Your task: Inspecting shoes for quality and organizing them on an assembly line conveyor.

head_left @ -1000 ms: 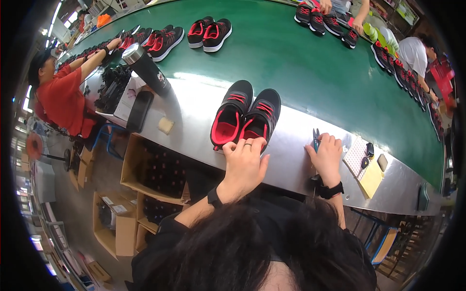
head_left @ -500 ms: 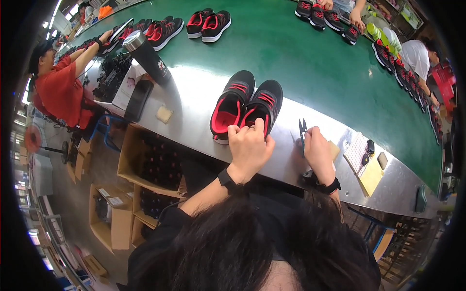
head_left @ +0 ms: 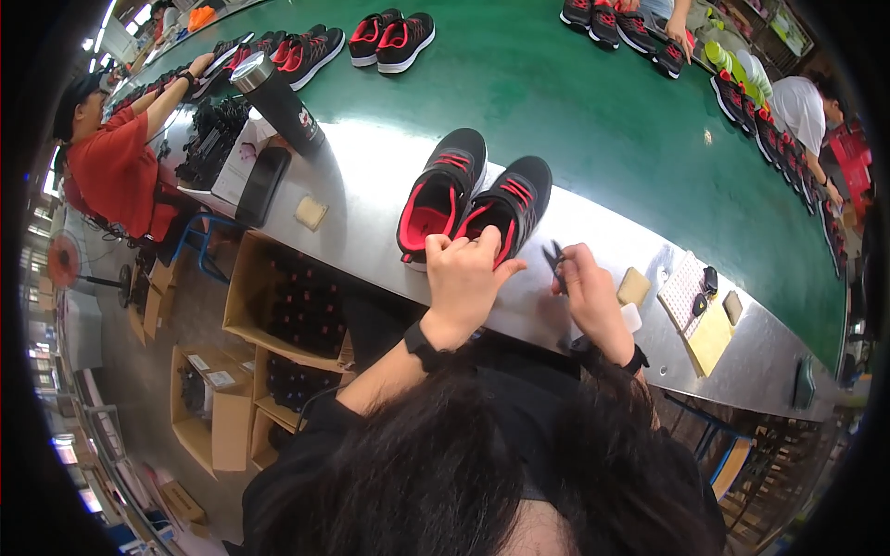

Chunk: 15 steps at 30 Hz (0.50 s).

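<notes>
Plainly: flask (head_left: 278,107) white-printed, carton (head_left: 231,424) labelled; right hand (head_left: 593,295) holds snips (head_left: 557,263).

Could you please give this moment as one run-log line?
left hand: at heels of black-and-red shoes | right hand: holding dark snips | tan block: beside right hand

A: Kind of place?
B: Shoe factory floor, by the look.
A: Basis?
B: Long green surface (head_left: 556,120) toward 12. Black-red sneaker pair (head_left: 496,199) near dial centre, left row (head_left: 315,60) of the same at 11, right row (head_left: 732,102) at 2.
A: Staff?
B: Red-shirted worker (head_left: 116,176) at 10, white-shirted worker (head_left: 797,111) at 2.
A: Else?
B: Open cardboard boxes (head_left: 232,426) at 8, pedestal fan (head_left: 65,259) at 9.
</notes>
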Motion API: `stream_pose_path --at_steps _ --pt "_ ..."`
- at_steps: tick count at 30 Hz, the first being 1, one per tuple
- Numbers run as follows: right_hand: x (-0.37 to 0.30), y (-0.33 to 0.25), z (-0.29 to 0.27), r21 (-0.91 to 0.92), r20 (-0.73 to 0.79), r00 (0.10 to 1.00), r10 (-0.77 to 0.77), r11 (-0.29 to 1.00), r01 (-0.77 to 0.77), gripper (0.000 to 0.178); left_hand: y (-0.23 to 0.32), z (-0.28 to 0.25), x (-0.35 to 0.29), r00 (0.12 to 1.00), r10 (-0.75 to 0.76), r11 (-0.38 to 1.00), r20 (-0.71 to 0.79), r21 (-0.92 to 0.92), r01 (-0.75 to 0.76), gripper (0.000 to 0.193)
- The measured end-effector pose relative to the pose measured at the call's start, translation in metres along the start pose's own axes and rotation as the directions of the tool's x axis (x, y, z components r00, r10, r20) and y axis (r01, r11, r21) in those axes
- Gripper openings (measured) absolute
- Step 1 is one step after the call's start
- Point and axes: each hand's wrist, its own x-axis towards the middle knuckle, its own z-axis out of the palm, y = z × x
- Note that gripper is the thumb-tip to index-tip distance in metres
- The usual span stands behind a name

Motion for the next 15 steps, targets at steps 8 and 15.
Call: stream_pose_path --at_steps 8,15 --pt "0.000 -0.028 0.017 -0.236 -0.095 0.935 -0.341 0.920 0.312 0.023 0.013 -0.041 0.009 0.868 -0.336 0.696 0.367 -0.525 0.491 0.038" --pt "-0.003 -0.031 0.015 -0.448 -0.037 0.908 -0.417 0.819 0.358 0.026 0.015 -0.045 -0.005 0.813 -0.369 0.639 0.450 -0.512 0.574 0.039"
